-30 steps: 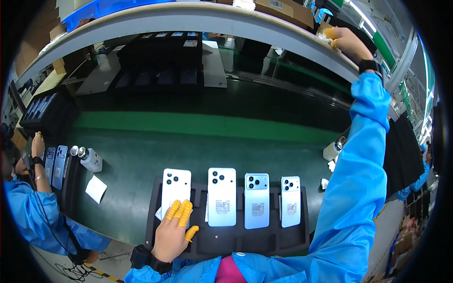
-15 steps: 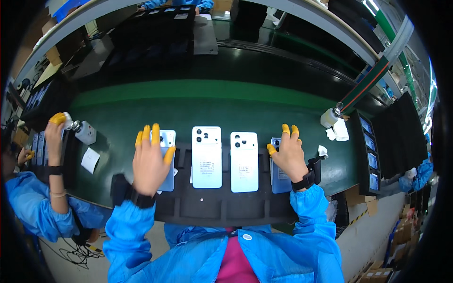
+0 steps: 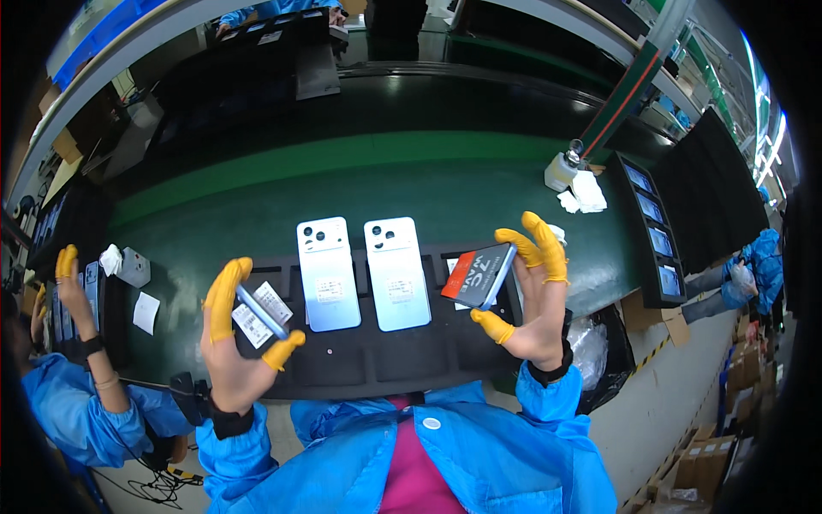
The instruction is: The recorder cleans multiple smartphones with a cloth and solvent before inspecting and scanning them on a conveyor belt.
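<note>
Yellow finger cots cover fingers of both my hands. My left hand [image 3: 233, 364] pinches a slim phone [image 3: 262, 312] between fingers and thumb, seen nearly edge-on. White printed labels [image 3: 272, 301] lie in the black tray below it. My right hand [image 3: 539, 304] grips another phone [image 3: 490, 278] by its edges, tilted, with a dark and orange-red printed face toward me. Between my hands, a pale blue phone [image 3: 330, 287] and a second pale blue phone [image 3: 398, 287] lie back up in the black tray [image 3: 330, 370], cameras at the far end.
At the right stand a white dispenser bottle [image 3: 561, 171], folded white wipes [image 3: 588, 192] and a black tray of phones [image 3: 642, 230]. A co-worker's arm [image 3: 101, 373] reaches in at left, near a bottle [image 3: 134, 268] and a white paper [image 3: 145, 313].
Both hands have lifted the two outer phones out of the tray and tipped them up. The middle phones remain lying. My view has shifted slightly.
</note>
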Tool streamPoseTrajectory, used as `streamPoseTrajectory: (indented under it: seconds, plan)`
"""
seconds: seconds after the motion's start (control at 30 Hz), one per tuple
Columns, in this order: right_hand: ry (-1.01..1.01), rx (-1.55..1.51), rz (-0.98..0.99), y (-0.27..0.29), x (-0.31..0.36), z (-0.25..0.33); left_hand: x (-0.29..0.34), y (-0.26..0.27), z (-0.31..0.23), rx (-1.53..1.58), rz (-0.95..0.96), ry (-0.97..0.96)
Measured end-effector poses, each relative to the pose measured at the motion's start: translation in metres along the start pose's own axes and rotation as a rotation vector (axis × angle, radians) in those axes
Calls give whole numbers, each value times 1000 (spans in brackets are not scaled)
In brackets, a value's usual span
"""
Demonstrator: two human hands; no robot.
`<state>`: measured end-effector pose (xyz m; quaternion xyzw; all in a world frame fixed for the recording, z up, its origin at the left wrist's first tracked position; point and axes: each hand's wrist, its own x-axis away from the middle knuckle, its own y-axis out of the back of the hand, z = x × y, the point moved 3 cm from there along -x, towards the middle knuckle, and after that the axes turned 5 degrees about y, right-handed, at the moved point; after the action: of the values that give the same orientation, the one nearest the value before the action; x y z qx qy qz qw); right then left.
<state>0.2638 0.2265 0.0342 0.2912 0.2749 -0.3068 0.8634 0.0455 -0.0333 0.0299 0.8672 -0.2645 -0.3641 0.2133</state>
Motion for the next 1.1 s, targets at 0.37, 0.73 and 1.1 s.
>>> streamPoseTrajectory:
  seconds: [0.37, 0.73, 1.1]
  plan:
    - [124, 168, 49, -2, 1, -20, 5, -25, -16, 61, -3, -109]
    - [-389, -326, -419, 25, -21, -58, -9, -3, 29, 405, -296, 364]
    - [-615, -855, -354, 18, -22, -74, -19, -17, 44, 1265, -87, 613]
